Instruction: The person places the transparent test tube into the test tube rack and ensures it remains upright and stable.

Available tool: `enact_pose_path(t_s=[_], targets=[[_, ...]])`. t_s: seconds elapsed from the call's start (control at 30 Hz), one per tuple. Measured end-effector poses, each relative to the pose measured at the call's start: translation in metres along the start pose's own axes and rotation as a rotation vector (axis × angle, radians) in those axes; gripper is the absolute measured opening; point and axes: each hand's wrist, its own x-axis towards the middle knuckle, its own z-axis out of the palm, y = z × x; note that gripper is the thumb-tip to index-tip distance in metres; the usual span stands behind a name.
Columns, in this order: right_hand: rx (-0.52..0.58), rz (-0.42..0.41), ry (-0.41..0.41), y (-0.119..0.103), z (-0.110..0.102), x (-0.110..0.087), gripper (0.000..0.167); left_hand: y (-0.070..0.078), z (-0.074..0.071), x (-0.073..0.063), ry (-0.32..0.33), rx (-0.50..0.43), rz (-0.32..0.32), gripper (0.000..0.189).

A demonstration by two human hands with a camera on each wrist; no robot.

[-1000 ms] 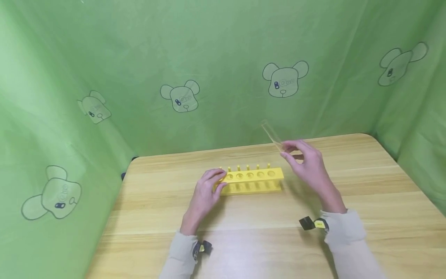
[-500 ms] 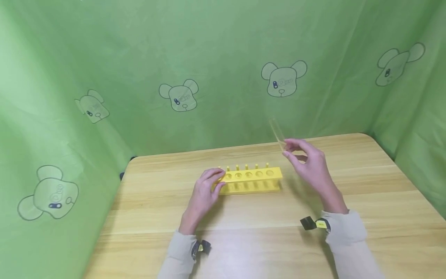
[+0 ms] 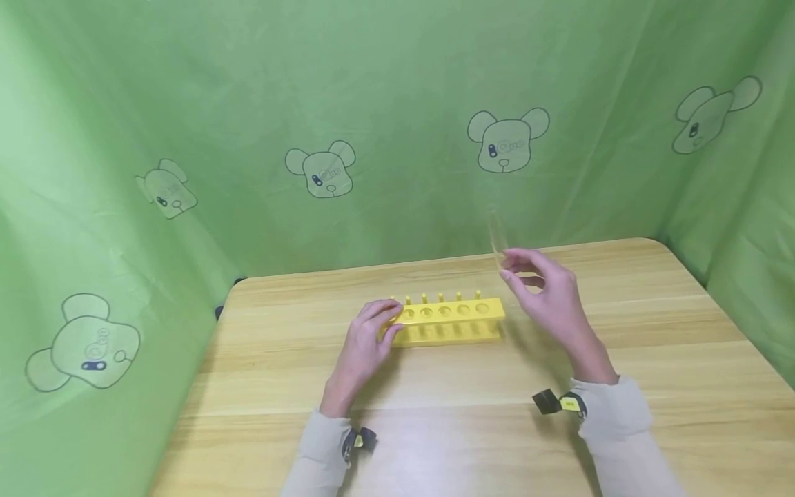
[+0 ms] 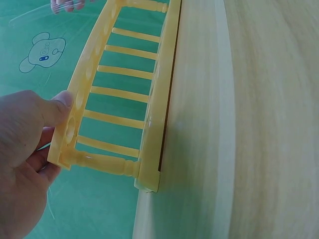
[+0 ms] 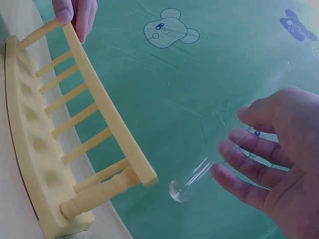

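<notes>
A yellow test tube rack (image 3: 456, 314) stands on the wooden table, with a row of holes on top and pegs along its back. My left hand (image 3: 366, 338) grips its left end; in the left wrist view the thumb (image 4: 62, 99) lies on the top bar and fingers curl beneath. To the right of the rack and above the table, my right hand (image 3: 546, 286) pinches a clear test tube (image 3: 495, 238). In the right wrist view the test tube (image 5: 197, 174) is tilted, its rounded end pointing down toward the rack's near end, apart from it.
The wooden table (image 3: 435, 414) has rounded far corners. A green curtain (image 3: 404, 69) printed with bear heads hangs behind it and at both sides. Each wrist wears a strap with a small black piece (image 3: 546, 401).
The test tube has swung from leaning left to nearly upright in the head view, its upper end moving right. My right hand has barely shifted. My left hand and the rack have stayed put.
</notes>
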Motion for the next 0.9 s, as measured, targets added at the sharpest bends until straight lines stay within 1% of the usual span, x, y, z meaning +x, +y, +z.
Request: enact_pose_path(t_s=[0.13,0.33,0.5,0.63,0.77,0.9], targets=[[0.013,-0.018,0.003,-0.014,-0.002,0.001,0.032,-0.001,0.001,0.000,0.003,-0.005,-0.005,0.033],[0.023,-0.015,0.000,-0.019,-0.003,0.002,0.032,-0.002,0.001,0.000,0.002,-0.008,-0.005,0.033],[0.057,0.022,0.008,-0.019,-0.003,0.001,0.033,-0.001,0.001,0.000,0.006,-0.003,0.002,0.032],[0.074,0.056,0.012,-0.009,-0.001,0.001,0.035,0.000,0.000,0.000,0.004,-0.009,0.000,0.032],[0.092,0.066,-0.001,0.007,0.004,-0.001,0.038,0.001,0.000,0.000,0.008,-0.014,0.003,0.032],[0.089,0.069,-0.005,0.011,0.007,-0.002,0.038,0.001,0.000,0.000,0.008,-0.015,0.003,0.032]])
